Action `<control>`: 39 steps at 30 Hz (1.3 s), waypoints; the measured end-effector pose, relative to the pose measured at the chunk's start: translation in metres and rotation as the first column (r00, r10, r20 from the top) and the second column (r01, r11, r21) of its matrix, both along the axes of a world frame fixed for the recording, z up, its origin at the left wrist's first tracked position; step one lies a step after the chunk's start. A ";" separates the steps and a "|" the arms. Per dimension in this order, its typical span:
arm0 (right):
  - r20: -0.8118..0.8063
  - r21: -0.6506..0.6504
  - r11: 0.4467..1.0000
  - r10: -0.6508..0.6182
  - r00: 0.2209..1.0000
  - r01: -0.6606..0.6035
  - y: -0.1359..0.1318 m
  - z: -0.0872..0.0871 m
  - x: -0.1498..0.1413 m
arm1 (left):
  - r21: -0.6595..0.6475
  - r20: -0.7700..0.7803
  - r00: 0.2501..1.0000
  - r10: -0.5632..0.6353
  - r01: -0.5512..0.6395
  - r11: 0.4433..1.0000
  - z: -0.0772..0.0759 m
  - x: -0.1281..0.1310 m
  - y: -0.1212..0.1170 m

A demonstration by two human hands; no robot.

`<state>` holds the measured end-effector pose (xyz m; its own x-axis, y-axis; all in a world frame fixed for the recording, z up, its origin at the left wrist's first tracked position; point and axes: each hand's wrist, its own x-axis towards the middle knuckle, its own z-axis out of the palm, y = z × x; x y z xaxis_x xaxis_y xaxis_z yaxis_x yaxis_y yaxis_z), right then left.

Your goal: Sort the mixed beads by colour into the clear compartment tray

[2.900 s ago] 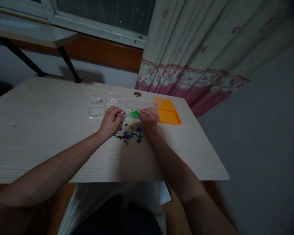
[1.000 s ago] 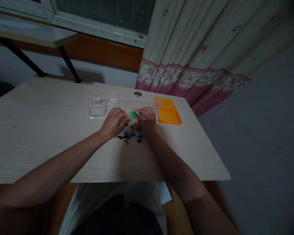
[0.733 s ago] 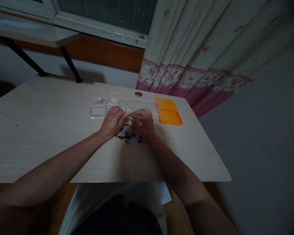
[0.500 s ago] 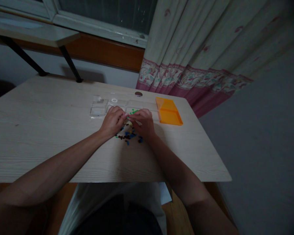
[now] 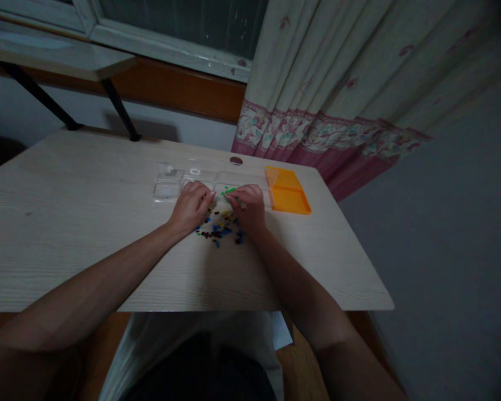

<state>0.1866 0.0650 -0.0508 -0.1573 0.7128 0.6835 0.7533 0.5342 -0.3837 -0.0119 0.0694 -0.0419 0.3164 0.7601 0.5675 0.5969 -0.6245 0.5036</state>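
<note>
My left hand (image 5: 191,206) is closed, thumb against fingertips, in front of a clear plastic box (image 5: 198,183). What it pinches, if anything, is too small to make out. A short gap to the right, my right hand (image 5: 249,208) is pinched at the edge of another clear box (image 5: 229,177), where small green pieces (image 5: 229,190) lie. Whether a piece sits between its fingertips I cannot tell. Below and between the hands is a loose pile of small blue, brown and yellow pieces (image 5: 220,229), which look like tiny building bricks. My right hand partly covers the green pieces.
An orange open case (image 5: 290,199) lies right of my right hand. Clear boxes (image 5: 167,190) with something whitish stand at the left. A dark round object (image 5: 236,160) lies near the table's back edge. Behind hangs a curtain (image 5: 317,128); a raised shelf (image 5: 58,54) stands back left.
The hands came together over the pile, fingertips touching, and have now parted. My right hand has moved back right toward the green pieces, my left slightly left.
</note>
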 end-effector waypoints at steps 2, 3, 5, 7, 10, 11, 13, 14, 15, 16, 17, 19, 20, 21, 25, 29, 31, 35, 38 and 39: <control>-0.079 0.004 0.995 -0.101 0.992 0.101 0.008 -0.006 0.006 | -0.007 0.014 1.000 0.000 0.000 1.000 0.000 0.000 0.000; -0.107 -0.003 0.989 -0.144 0.984 0.145 0.011 -0.009 0.009 | -0.008 0.019 1.000 -0.004 0.005 1.000 -0.001 0.000 0.000; -0.134 -0.019 0.977 -0.213 0.968 0.212 0.016 -0.014 0.013 | -0.008 0.027 1.000 -0.014 0.014 1.000 0.000 0.000 0.000; -0.122 -0.029 0.967 -0.253 0.960 0.251 0.018 -0.017 0.014 | -0.007 0.030 0.999 -0.014 0.014 1.000 0.001 0.000 0.000; -0.092 -0.022 0.961 -0.276 0.957 0.275 0.019 -0.019 0.015 | -0.010 0.032 0.999 -0.012 0.012 1.000 0.002 0.000 -0.001; -0.085 -0.016 0.960 -0.279 0.957 0.278 0.019 -0.020 0.015 | -0.010 0.032 0.999 -0.012 0.013 1.000 0.003 0.000 -0.002; -0.078 -0.005 0.959 -0.281 0.956 0.282 0.019 -0.020 0.015 | -0.010 0.035 0.999 -0.010 0.010 1.000 0.003 0.000 -0.002; -0.078 -0.002 0.960 -0.279 0.957 0.280 0.019 -0.020 0.015 | -0.010 0.034 0.999 -0.007 0.007 1.000 0.003 0.000 -0.003; -0.081 -0.002 0.961 -0.276 0.958 0.277 0.020 -0.020 0.015 | -0.009 0.031 1.000 -0.003 0.003 1.000 0.003 0.000 -0.003; -0.086 -0.004 0.963 -0.269 0.959 0.270 0.020 -0.020 0.016 | -0.007 0.025 1.000 0.000 0.000 1.000 0.004 0.000 -0.002; -0.092 -0.008 0.965 -0.261 0.961 0.262 0.020 -0.020 0.016 | -0.005 0.012 1.000 0.000 0.000 1.000 0.005 -0.001 -0.002; -0.104 -0.016 0.968 -0.250 0.963 0.249 0.020 -0.020 0.015 | -0.004 -0.048 0.998 -0.035 0.035 0.999 0.009 -0.003 -0.001; -0.109 -0.020 0.969 -0.248 0.963 0.248 0.019 -0.019 0.015 | -0.010 -0.092 0.993 -0.076 0.076 0.997 0.012 -0.006 0.000; -0.111 -0.023 0.969 -0.249 0.962 0.248 0.019 -0.019 0.014 | -0.027 -0.146 0.979 -0.142 0.140 0.990 0.015 -0.009 0.001; -0.100 -0.039 0.969 -0.248 0.964 0.245 0.017 -0.017 0.014 | -0.221 -0.259 0.842 -0.474 0.426 0.877 0.029 -0.026 0.005; -0.099 -0.043 0.968 -0.250 0.963 0.247 0.016 -0.016 0.015 | -0.421 -0.294 0.726 -0.622 0.485 0.766 0.036 -0.045 0.007; -0.098 -0.046 0.966 -0.256 0.962 0.253 0.016 -0.016 0.015 | -0.447 -0.312 0.710 -0.632 0.478 0.757 0.039 -0.051 0.007; -0.083 -0.062 0.967 -0.251 0.964 0.246 0.017 -0.016 0.016 | -0.484 -0.325 0.699 -0.637 0.455 0.747 0.044 -0.053 0.003; -0.083 -0.063 0.969 -0.243 0.966 0.239 0.017 -0.016 0.016 | -0.504 -0.332 0.689 -0.644 0.448 0.739 0.044 -0.049 0.000; -0.087 -0.063 0.970 -0.241 0.967 0.236 0.017 -0.016 0.016 | -0.507 -0.333 0.688 -0.644 0.445 0.738 0.043 -0.048 0.000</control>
<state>0.2023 0.0818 -0.0664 0.0838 0.7565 0.6486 0.8162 0.3214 -0.4802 -0.0602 0.0689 0.0015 0.8811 0.4712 -0.0400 0.4215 -0.7442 0.5181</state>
